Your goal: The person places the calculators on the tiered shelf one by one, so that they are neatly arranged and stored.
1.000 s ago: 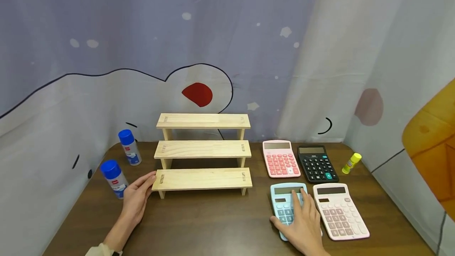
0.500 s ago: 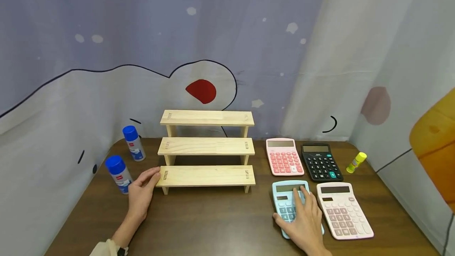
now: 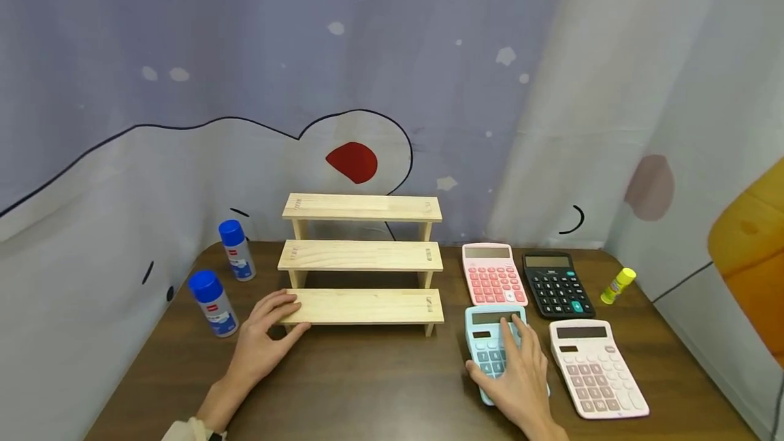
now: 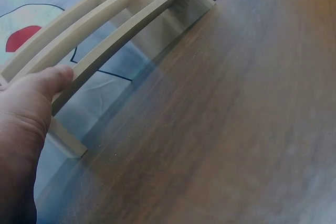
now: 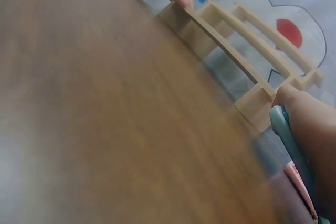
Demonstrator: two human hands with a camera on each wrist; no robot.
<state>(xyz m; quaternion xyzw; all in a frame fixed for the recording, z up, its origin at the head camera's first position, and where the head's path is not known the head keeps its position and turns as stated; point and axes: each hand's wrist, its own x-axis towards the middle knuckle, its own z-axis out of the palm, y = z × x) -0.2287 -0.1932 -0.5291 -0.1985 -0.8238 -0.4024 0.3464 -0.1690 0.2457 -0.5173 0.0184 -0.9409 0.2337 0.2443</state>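
Note:
In the head view my left hand [image 3: 263, 342] holds the left end of a three-step wooden display stand [image 3: 361, 307]. Its fingers lie on the lowest step, and the thumb is at the front edge; the left wrist view shows that thumb [image 4: 60, 77] against the wood. My right hand [image 3: 517, 376] grips a light blue calculator [image 3: 480, 335], thumb at its left edge and fingers spread over its screen and right side. The hand hides much of the keypad. The calculator's top edge comes right up to the lower edge of a pink calculator [image 3: 495, 281].
A black calculator [image 3: 557, 284] and a white calculator [image 3: 597, 369] lie on the right, with a yellow glue stick [image 3: 618, 284] beyond. Two blue-capped spray cans [image 3: 214, 305] stand at left. A printed curtain [image 3: 459, 87] hangs behind the brown table [image 3: 367, 386].
My left hand shifts from the lowest step's left end onto its top and front edge. The light blue calculator moves forward and slightly left with my right hand, away from the white one.

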